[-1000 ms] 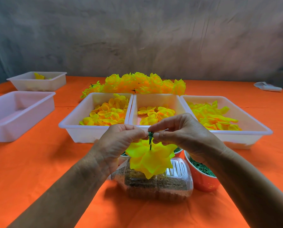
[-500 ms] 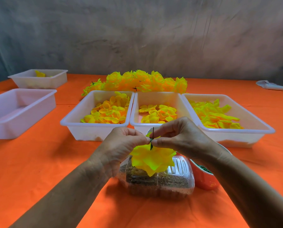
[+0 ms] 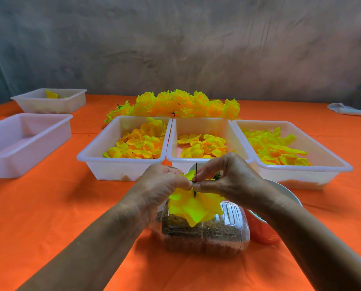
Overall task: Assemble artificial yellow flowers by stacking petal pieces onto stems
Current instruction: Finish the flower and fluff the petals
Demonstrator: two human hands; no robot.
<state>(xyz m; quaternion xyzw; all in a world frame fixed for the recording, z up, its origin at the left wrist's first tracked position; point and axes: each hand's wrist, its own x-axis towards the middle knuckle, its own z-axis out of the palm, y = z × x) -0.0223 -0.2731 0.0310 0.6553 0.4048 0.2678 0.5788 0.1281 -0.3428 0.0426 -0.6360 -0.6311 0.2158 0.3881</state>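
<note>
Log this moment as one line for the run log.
step: petals on stem | left hand: pinching stem | right hand: pinching stem | flower: hanging head down above clear box

Probably a small craft workshop — white plastic bins [image 3: 125, 164] of sorted yellow petals [image 3: 138, 144] mid-frame, finished flowers [image 3: 175, 106] heaped behind, grey backdrop above.

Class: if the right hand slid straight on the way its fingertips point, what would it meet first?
Most likely the left hand: the right hand points leftward at it across the stem, fingertips almost touching.
</note>
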